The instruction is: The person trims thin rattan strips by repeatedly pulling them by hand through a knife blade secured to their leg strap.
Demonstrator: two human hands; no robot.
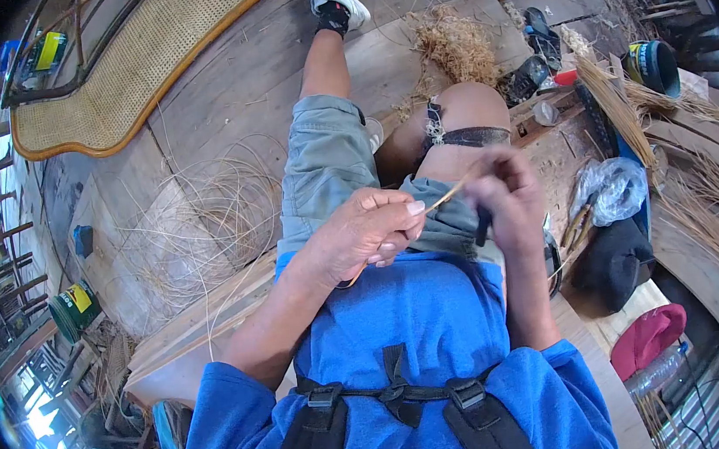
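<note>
A thin tan strip [440, 202] stretches between my two hands above my lap. My left hand [373, 230] is closed, pinching the strip between thumb and fingers, and a short end of it shows below the palm. My right hand [510, 195], blurred by motion, is curled near the strip's other end. A dark object [483, 224], too blurred to name, sticks out below its fingers. Under the hands are grey-green shorts [327, 162], and a dark band [475, 136] circles the bent knee.
Loose thin strands [201, 215] lie coiled on the floor at the left. A woven cane panel [141, 59] is at the upper left. Curly shavings [456, 46] lie beyond the knee. At the right are a strand bundle [614, 101], a plastic bag [614, 189], and black [614, 268] and red [649, 339] caps.
</note>
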